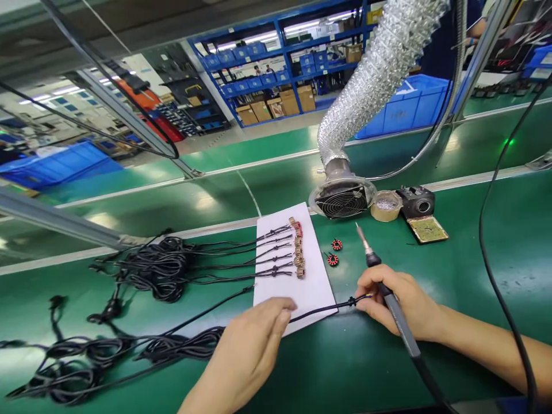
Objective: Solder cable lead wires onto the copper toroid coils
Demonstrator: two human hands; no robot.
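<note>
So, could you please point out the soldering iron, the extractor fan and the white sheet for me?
soldering iron [404,329], head view, on its grey handle.
extractor fan [341,201], head view, on the middle of its round grille.
white sheet [314,283], head view, on a bare patch near its right edge.

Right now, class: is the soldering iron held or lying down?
Held: the right hand grips the soldering iron, tip pointing forward.

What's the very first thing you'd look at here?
Probably the big crinkly silver hose curving down from the top to a round fan at the back of the green table. In front, the right hand holds a soldering iron beside a white sheet, and black cables sprawl to the left.
</note>
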